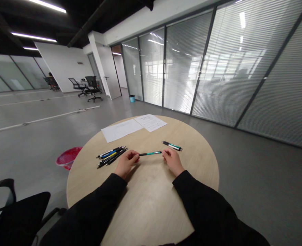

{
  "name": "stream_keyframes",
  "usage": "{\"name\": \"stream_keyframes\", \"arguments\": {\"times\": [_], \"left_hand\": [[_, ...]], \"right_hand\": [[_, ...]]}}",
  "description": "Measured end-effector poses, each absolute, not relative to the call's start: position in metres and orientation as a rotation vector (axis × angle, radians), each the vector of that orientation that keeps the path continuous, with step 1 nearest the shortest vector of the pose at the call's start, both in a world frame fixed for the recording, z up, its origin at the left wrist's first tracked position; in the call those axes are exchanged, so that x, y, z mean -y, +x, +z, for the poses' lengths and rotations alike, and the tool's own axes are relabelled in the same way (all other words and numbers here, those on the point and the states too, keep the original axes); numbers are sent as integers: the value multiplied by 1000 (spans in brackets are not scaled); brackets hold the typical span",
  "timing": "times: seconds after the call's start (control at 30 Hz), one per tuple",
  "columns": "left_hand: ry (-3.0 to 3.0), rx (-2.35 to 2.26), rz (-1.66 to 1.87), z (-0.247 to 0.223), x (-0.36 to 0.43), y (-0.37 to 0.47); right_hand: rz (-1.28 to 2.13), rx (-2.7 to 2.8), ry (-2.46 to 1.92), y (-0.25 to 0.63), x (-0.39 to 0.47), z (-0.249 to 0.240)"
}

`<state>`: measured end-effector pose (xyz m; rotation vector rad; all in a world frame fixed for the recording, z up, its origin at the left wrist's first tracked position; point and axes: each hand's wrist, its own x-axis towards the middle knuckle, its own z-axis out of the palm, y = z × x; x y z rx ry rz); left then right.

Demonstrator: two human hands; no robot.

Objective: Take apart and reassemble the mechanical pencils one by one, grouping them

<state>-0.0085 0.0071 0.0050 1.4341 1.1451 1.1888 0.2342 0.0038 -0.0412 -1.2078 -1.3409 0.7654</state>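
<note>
Two bare hands in black sleeves meet around a slim pen (151, 153) over a round, pale wooden table (151, 205), straight ahead at 12 o'clock from the wearer. The pen lies crosswise, black toward 9 o'clock and green toward 3; whether it touches the tabletop is unclear. The left hand (127, 163) pinches the black end between thumb and fingers. The right hand (173, 161) has thumb and forefinger drawn together at the other end, though whether they grip or merely touch it cannot be told. A loose pile of pens (111, 156) sits at 10 o'clock, beside the left hand; a small group of pens (171, 146) lies at 1 o'clock, just beyond the right. Printed papers (122, 130) lie toward 11 and 12. The pen looks light, stiff and fairly sturdy, its smooth round barrel likely to roll or twist if held loosely. A light fingertip pinch should do: the middle of the barrel would balance best, while a hold at one end may let the other dip.
</note>
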Motion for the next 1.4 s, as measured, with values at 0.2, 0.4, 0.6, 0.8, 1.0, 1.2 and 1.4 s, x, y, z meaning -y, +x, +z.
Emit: {"name": "stream_keyframes", "arguments": {"times": [0.2, 0.4, 0.6, 0.8, 1.0, 1.2, 1.4], "left_hand": [[1419, -1157, 1194, 4, -7, -9], [1421, -1139, 1199, 2, -9, -10], [1418, -1143, 1205, 1, -10, -10], [1386, -1148, 1200, 3, -8, -8], [1396, -1095, 1183, 3, -7, -9], [1463, -1039, 1143, 3, -7, -9], [1545, -1031, 1112, 3, -6, -9]], "right_hand": [[767, 1355, -1225, 234, -5, -44], [774, 1349, -1226, 233, -5, -43], [800, 1335, -1224, 233, -9, -51], [911, 1266, -1206, 231, -11, -54], [1047, 1126, -1126, 229, -6, -44], [1153, 1007, -1063, 228, -5, -41], [1212, 923, -999, 227, -4, -39]]}}
